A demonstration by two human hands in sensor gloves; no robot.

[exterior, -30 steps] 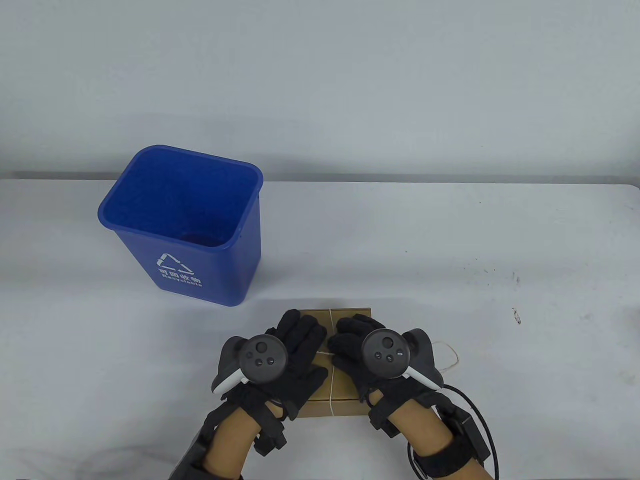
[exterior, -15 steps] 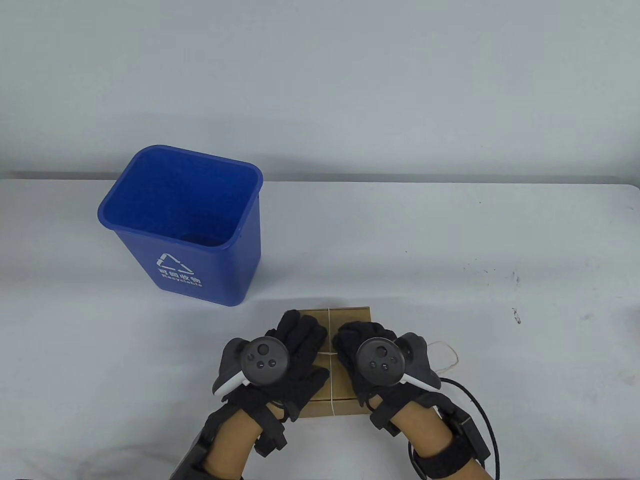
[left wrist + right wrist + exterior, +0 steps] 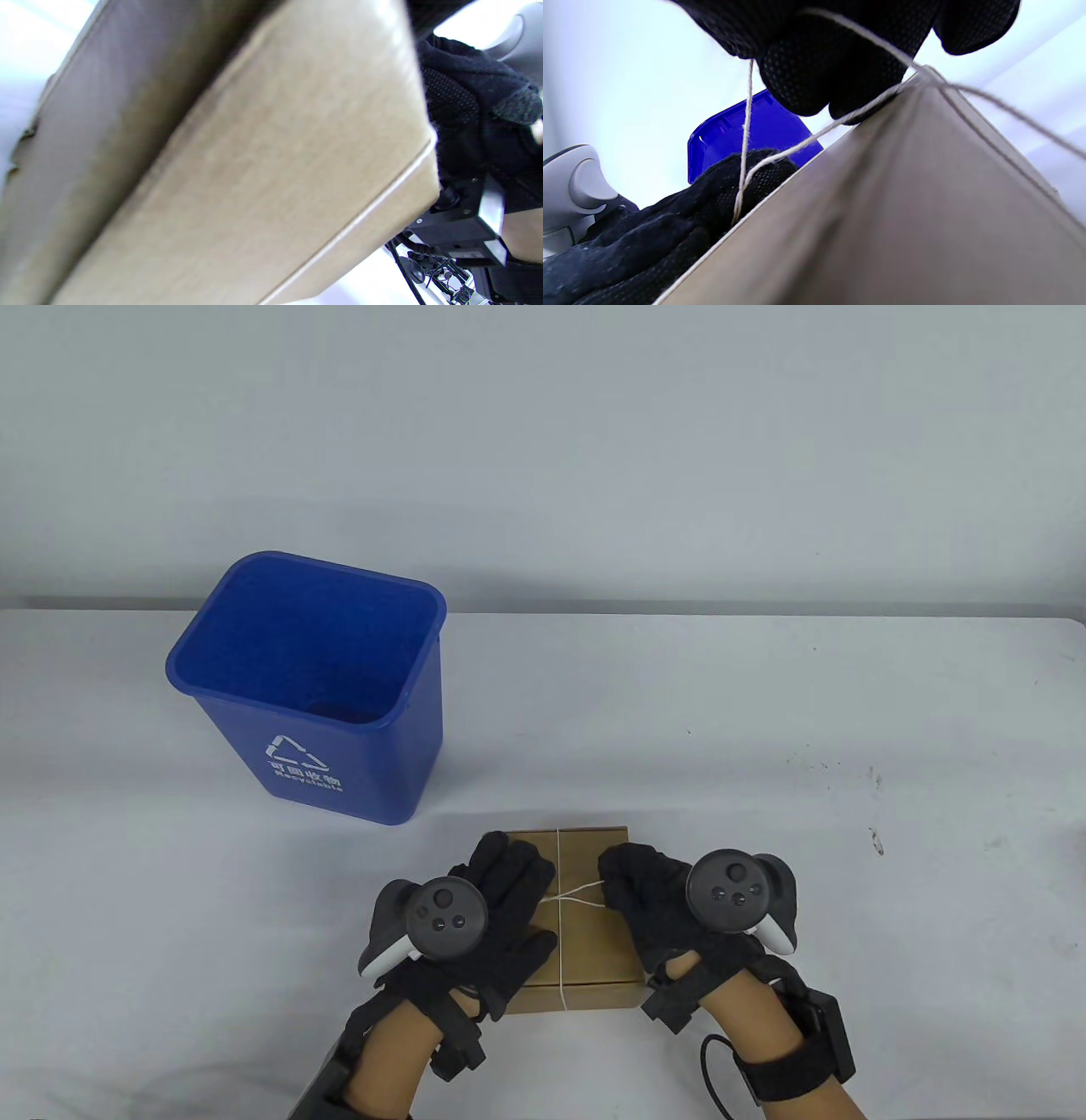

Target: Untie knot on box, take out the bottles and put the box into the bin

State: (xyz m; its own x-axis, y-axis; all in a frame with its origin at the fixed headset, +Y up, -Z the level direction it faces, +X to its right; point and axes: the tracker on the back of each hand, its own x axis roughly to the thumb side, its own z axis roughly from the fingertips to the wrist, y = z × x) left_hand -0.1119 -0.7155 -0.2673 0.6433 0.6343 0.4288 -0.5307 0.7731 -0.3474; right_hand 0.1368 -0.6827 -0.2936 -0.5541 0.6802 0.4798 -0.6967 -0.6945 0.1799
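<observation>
A bare recording lab or test bench is showing here: a plain white table (image 3: 764, 712) is standing against a blank pale grey wall (image 3: 594, 449), with a blue plastic recycling bin (image 3: 339, 763) sitting far left.

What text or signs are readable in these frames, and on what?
Blue bin, front face: white recycling-triangle symbol.
Below it: a row of white Chinese characters, too small to read reliably.
Below that: "Recyclable", small and blurry, so only likely.
Cardboard box: no print visible.
Hand trackers: button marks only, no readable text.
</observation>
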